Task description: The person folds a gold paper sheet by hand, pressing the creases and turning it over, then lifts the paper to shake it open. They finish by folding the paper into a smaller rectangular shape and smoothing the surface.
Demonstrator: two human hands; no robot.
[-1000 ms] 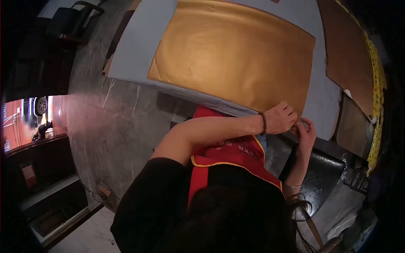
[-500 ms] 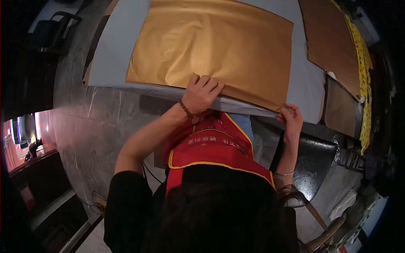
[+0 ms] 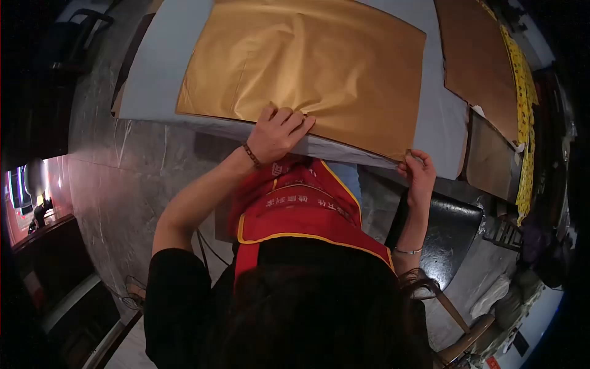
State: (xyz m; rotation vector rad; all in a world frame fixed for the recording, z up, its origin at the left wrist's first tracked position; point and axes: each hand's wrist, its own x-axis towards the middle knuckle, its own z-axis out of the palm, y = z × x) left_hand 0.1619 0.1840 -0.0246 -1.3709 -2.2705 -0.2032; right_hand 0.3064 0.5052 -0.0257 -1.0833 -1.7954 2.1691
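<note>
A large golden-brown sheet (image 3: 344,67), which looks like paper or thin fabric, lies on a pale grey-blue covered table (image 3: 147,80). Wrinkles run through it near my left hand (image 3: 279,133). That hand grips the sheet's near edge, fingers curled over the top. At the near right corner, my right hand (image 3: 419,167) pinches the sheet between thumb and fingers. The sheet's near edge lies along the table's front edge.
Brown sheets (image 3: 476,61) lie on the table's right side beside a yellow patterned strip (image 3: 523,117). A black-seated chair (image 3: 445,237) stands right of my body. Cables (image 3: 132,292) are on the floor at left.
The view has shifted slightly, so everything appears a little farther left. My left hand still grips the near edge, and the creases around it look more marked. My right hand keeps the corner.
</note>
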